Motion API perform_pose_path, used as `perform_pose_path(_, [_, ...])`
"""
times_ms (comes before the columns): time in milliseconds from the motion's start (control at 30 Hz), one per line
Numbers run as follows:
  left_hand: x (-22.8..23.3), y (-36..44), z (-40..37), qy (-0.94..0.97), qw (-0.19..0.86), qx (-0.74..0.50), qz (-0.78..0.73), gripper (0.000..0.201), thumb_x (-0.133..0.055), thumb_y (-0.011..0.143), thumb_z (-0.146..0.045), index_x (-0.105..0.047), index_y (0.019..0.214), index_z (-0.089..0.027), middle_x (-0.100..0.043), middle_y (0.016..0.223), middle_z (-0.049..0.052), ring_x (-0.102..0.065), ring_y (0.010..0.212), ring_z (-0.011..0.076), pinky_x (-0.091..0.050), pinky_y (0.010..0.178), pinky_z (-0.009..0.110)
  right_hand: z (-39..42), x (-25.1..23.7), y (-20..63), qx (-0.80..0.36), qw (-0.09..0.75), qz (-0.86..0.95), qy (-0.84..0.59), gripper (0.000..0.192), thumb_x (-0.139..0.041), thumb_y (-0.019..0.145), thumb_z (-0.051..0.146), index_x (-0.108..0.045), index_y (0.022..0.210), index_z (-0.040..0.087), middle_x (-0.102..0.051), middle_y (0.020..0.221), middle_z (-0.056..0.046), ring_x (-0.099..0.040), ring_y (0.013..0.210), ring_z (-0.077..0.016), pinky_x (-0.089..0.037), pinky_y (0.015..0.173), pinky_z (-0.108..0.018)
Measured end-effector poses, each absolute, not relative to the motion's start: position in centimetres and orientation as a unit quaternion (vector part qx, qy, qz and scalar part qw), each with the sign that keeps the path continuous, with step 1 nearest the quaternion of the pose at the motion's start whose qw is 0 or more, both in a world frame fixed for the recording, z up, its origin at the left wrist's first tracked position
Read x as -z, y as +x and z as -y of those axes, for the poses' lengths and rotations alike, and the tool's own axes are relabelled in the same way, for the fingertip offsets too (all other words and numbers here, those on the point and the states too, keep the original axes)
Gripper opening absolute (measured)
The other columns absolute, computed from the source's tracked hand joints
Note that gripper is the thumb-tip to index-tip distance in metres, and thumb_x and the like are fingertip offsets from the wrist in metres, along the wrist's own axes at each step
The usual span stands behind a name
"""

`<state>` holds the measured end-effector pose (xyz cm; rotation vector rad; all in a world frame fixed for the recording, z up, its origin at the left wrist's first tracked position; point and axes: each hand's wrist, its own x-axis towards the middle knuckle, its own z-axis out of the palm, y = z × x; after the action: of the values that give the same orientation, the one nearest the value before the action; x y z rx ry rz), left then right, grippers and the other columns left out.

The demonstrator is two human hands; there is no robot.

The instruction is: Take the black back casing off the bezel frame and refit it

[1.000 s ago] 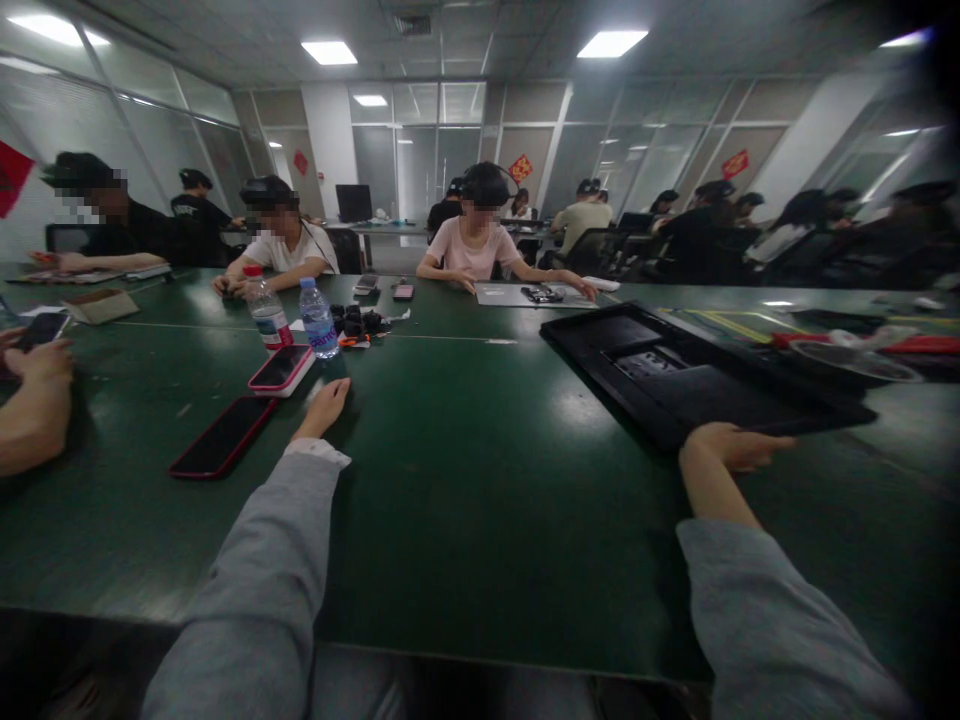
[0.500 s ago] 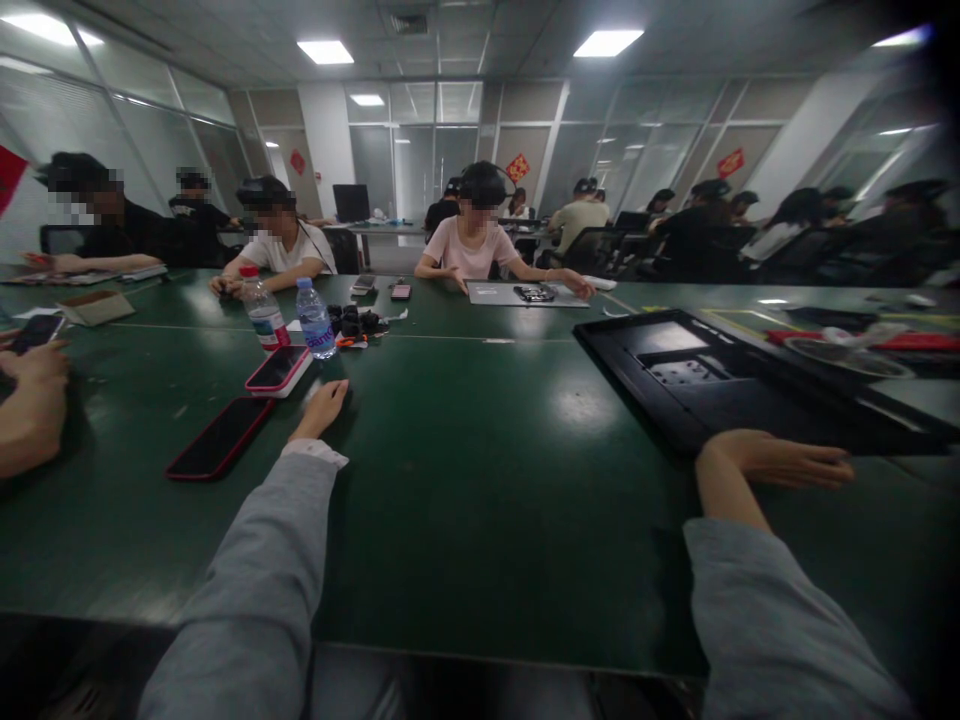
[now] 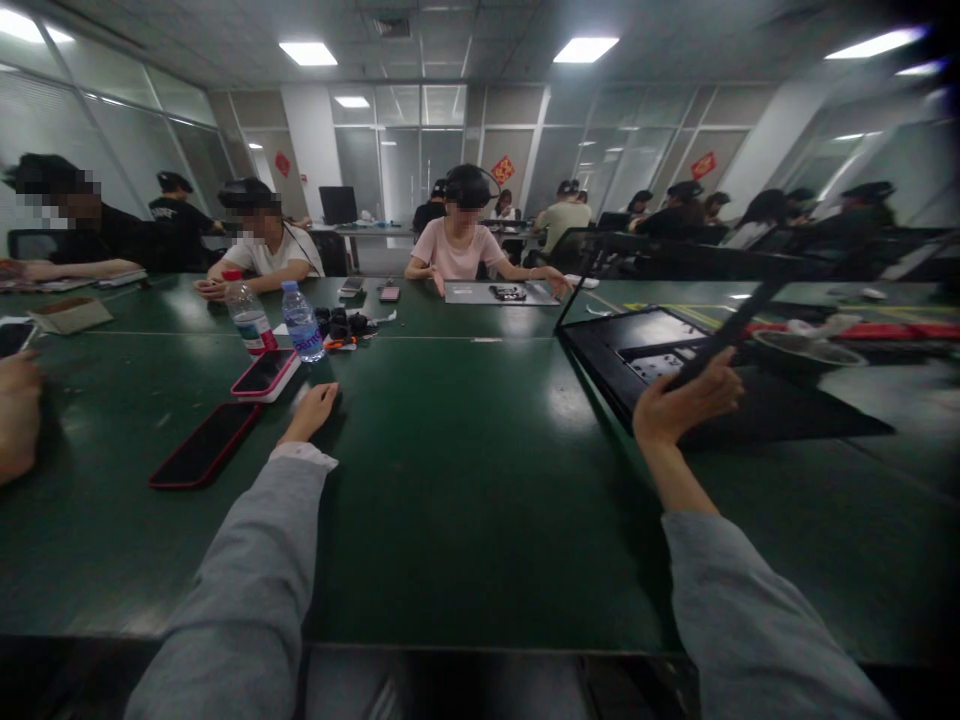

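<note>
My right hand (image 3: 690,400) is closed round the near bar of a thin black rectangular frame (image 3: 739,312), which is tilted up off the table. Beneath it lies a flat black panel (image 3: 795,405) with a silvery plate set into it, resembling a monitor's back. The frame's far left corner stays low by the panel's edge. My left hand (image 3: 309,412) rests on the green table (image 3: 465,500) with its fingers curled together and nothing visible in them. Just left of it are a red-edged phone (image 3: 206,445) and a pink-edged phone on a white box (image 3: 266,373).
Two water bottles, one red-capped (image 3: 249,315) and one blue-capped (image 3: 302,325), stand beyond my left hand. Behind them is a heap of small black parts (image 3: 349,325). At right lies a round dish (image 3: 810,350). A person opposite touches a grey board (image 3: 472,292).
My right hand has turned and risen slightly leftward, lifting the black frame off the panel into a tilt. My left hand stays in place on the table. The view has shifted a little.
</note>
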<state>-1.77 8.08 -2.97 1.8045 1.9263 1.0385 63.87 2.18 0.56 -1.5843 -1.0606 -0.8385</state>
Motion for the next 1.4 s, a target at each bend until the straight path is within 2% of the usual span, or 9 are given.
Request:
perform_pose_path(100, [3.0,-1.6,-8.0,0.626,0.16,-0.379,-0.662,0.044,-0.047,0.098,-0.042,-0.074,0.119,-0.014,-0.071,0.134,0.017,-0.062,0.129,0.0285,-0.042,0.113,0.039,-2.2,-1.4,59.1,0.37,0.461,0.557,-0.583,0.061,-0.048,0.098,0.029,-0.041,0.155,0.01,-0.059,0.13,-0.026,-0.053,0.127,-0.0362,-0.036,0.111,-0.062])
perform_pose_path(200, [3.1,-1.6,-8.0,0.615,0.169,-0.405,-0.655,0.042,-0.05,0.097,-0.041,-0.074,0.117,-0.014,-0.071,0.134,0.017,-0.062,0.13,0.0303,-0.042,0.114,0.042,-2.1,-1.8,55.1,0.341,0.448,0.637,-0.527,0.055,-0.047,0.1,0.033,-0.047,0.151,0.015,-0.064,0.12,-0.02,-0.061,0.113,-0.0313,-0.044,0.105,-0.056])
perform_pose_path(300, [2.9,-1.6,-8.1,0.593,0.177,-0.444,-0.648,0.041,-0.05,0.097,-0.042,-0.073,0.12,-0.017,-0.073,0.13,0.015,-0.063,0.128,0.0287,-0.043,0.113,0.043,-2.0,-2.2,52.6,0.312,0.492,0.64,-0.501,0.059,-0.043,0.102,0.039,-0.04,0.157,0.015,-0.066,0.119,-0.019,-0.064,0.108,-0.0301,-0.049,0.1,-0.055])
perform_pose_path(467, [2.2,-1.0,-8.0,0.526,0.201,-0.531,-0.633,0.056,-0.04,0.103,-0.054,-0.061,0.137,-0.016,-0.069,0.136,0.016,-0.065,0.126,0.0248,-0.05,0.107,0.039,-2.2,-2.3,51.0,0.158,0.611,0.591,-0.503,0.071,-0.033,0.106,0.042,-0.008,0.169,0.02,-0.067,0.109,-0.01,-0.066,0.08,-0.0181,-0.058,0.081,-0.039])
perform_pose_path(567, [1.6,-0.3,-7.7,0.472,0.262,-0.577,-0.613,0.061,-0.049,0.101,-0.055,-0.055,0.144,-0.014,-0.066,0.14,0.019,-0.066,0.126,0.0251,-0.051,0.106,0.038,-2.7,-1.7,51.0,0.073,0.613,0.563,-0.549,0.072,-0.031,0.106,0.044,-0.006,0.169,0.019,-0.069,0.102,-0.007,-0.065,0.07,-0.016,-0.059,0.074,-0.034])
perform_pose_path(800, [1.9,-0.1,-7.7,0.521,0.263,-0.541,-0.606,0.067,-0.071,0.085,-0.057,-0.066,0.133,-0.01,-0.077,0.116,0.016,-0.073,0.11,0.0269,-0.054,0.101,0.039,-5.1,0.3,52.4,0.074,0.485,0.583,-0.647,0.064,-0.045,0.097,0.039,-0.047,0.155,0.013,-0.069,0.128,-0.018,-0.07,0.105,-0.0308,-0.052,0.1,-0.049])
perform_pose_path(933, [2.6,-0.8,-7.9,0.547,0.249,-0.494,-0.628,0.058,-0.065,0.089,-0.047,-0.066,0.131,-0.007,-0.079,0.099,0.014,-0.075,0.095,0.0249,-0.056,0.094,0.04,-6.9,2.1,53.7,0.006,0.466,0.614,-0.637,0.06,-0.054,0.085,0.031,-0.059,0.142,0.012,-0.074,0.111,-0.015,-0.071,0.098,-0.0283,-0.055,0.096,-0.048])
perform_pose_path(1133, [2.4,-1.0,-7.2,0.546,0.161,-0.434,-0.699,0.046,-0.067,0.086,-0.039,-0.074,0.125,-0.015,-0.073,0.118,0.013,-0.068,0.111,0.0288,-0.05,0.101,0.041,-8.4,3.8,55.1,-0.12,0.444,0.642,-0.613,0.063,-0.058,0.077,0.027,-0.062,0.138,0.011,-0.074,0.121,-0.016,-0.067,0.119,-0.0297,-0.05,0.107,-0.051])
perform_pose_path(1400, [2.2,-0.8,-6.1,0.566,0.057,-0.321,-0.758,0.047,-0.063,0.089,-0.046,-0.076,0.124,-0.017,-0.066,0.127,0.017,-0.062,0.121,0.0344,-0.049,0.105,0.044,-8.0,3.4,54.7,-0.109,0.416,0.649,-0.628,0.06,-0.056,0.079,0.022,-0.065,0.138,0.014,-0.067,0.138,-0.015,-0.058,0.136,-0.0316,-0.04,0.12,-0.053])
